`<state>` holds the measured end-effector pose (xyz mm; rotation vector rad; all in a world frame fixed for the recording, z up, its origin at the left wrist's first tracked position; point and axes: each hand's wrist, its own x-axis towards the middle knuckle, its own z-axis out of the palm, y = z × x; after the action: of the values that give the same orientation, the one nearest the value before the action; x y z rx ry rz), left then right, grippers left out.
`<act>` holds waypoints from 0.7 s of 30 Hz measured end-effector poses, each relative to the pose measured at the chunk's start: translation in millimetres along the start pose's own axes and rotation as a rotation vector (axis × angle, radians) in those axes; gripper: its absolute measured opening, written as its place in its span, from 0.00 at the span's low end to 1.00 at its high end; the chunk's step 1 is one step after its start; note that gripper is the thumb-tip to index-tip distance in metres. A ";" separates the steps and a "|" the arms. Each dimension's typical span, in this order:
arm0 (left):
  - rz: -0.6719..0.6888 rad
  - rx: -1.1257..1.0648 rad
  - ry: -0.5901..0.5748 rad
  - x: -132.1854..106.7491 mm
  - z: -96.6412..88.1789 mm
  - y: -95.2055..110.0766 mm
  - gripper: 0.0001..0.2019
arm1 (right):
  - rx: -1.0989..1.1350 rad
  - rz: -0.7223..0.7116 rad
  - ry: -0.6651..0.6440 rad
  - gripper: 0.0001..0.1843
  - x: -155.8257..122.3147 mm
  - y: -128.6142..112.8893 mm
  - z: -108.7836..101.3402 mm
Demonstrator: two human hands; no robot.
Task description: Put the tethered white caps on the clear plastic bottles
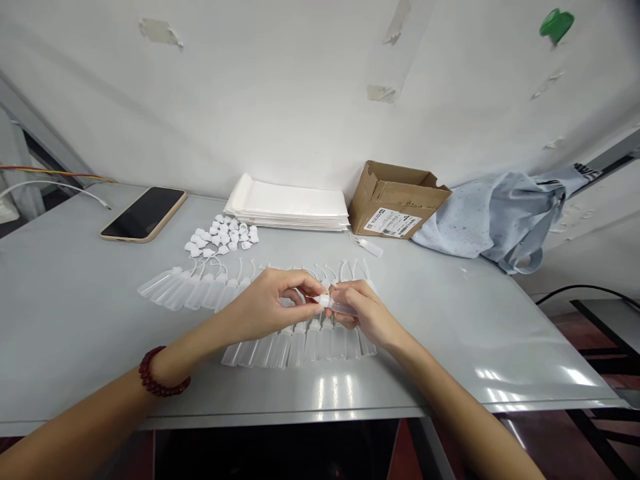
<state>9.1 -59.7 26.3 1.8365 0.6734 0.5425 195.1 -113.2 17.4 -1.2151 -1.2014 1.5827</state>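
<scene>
- Left forearm (85, 420) and right forearm (465, 413) come in bare from the bottom edge; dark red bead bracelet (163, 372) on left wrist
- Left hand (267, 307): narrow pinch, fingertips on white tip of small clear plastic bottle (341, 307)
- Right hand (365, 313): closed narrow around that bottle's clear body, hands touching or nearly so at the fingers
- Held bottle: lying sideways above table, between both hands, white tip pointing to left hand
- Lower row of clear bottles (300, 348) lies side by side just under the hands, partly hidden by them
- Upper row of clear bottles (190, 291) lies angled behind the hands, thin curved plastic loops at the ends
- Pile of small white plastic pieces (221, 235) sits just behind upper row
- Smartphone (144, 213), face up, tan edge, on grey table (65, 333), back left
- Stack of white padded mailers (286, 203) at back, by wall
- Cardboard box (397, 200) with shipping label (393, 223) lies tilted just right of stack
- Small clear tag (367, 245) lies in front of box
- Pale blue cloth bag (493, 217) slumps against right end of wall
- Loose cables (50, 180) at back left corner
</scene>
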 end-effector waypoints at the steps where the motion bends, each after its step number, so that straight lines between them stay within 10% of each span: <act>1: -0.011 -0.017 -0.001 -0.1 0.1 0.6 0.10 | -0.003 -0.009 0.006 0.12 -0.1 -0.3 0.6; 21: -0.151 -0.285 0.047 1.8 9.2 0.8 0.08 | -0.478 -0.226 0.058 0.15 -4.7 1.6 -0.1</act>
<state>16.5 -65.1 24.1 1.4983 0.7201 0.5525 196.3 -118.1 16.9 -1.3479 -1.6736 1.1197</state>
